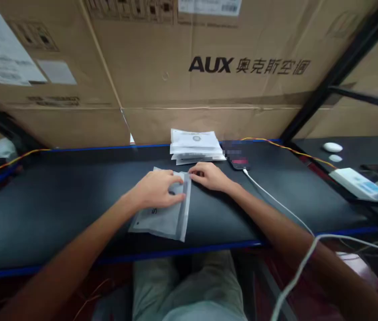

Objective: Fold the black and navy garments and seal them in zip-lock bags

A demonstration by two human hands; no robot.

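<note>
A flat, frosted plastic bag (160, 224) with a dark letter on it lies slightly tilted on the dark tabletop. Resting on its upper part is my left hand (155, 189), thumb and fingers apart. My right hand (209, 175) is at the bag's upper right corner, thumb and forefinger pinched together on its edge strip. My left hand covers part of the bag's print. Just behind the hands sits a stack of similar white packets (195, 145).
A phone (238, 159) with a white charging cable (276, 199) lies right of the stack. Large cardboard boxes (162, 89) stand behind the black table (58, 200). A black metal post (322, 84) rises at right, near a white power strip (359, 183).
</note>
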